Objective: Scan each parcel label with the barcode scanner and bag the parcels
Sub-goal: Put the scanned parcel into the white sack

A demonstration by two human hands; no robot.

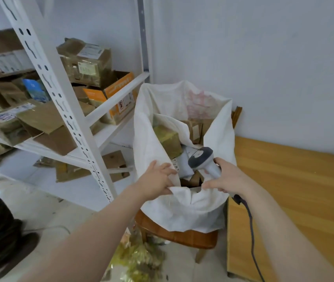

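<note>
Both L hand [158, 180] & R hand [228, 178] pinch bag [182, 212] rim; R fingers [211, 185] wrap scanner [201, 157], head up-left.

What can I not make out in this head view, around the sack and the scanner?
Head view only:
1. The shelf labels: text blurred and too small to read.
2. How many parcels lie in the white sack: its folded wall and the top parcels hide the rest.
3. The handle of the barcode scanner: covered by the right hand.
4. The end of the cable: cut off by the bottom edge.
</note>
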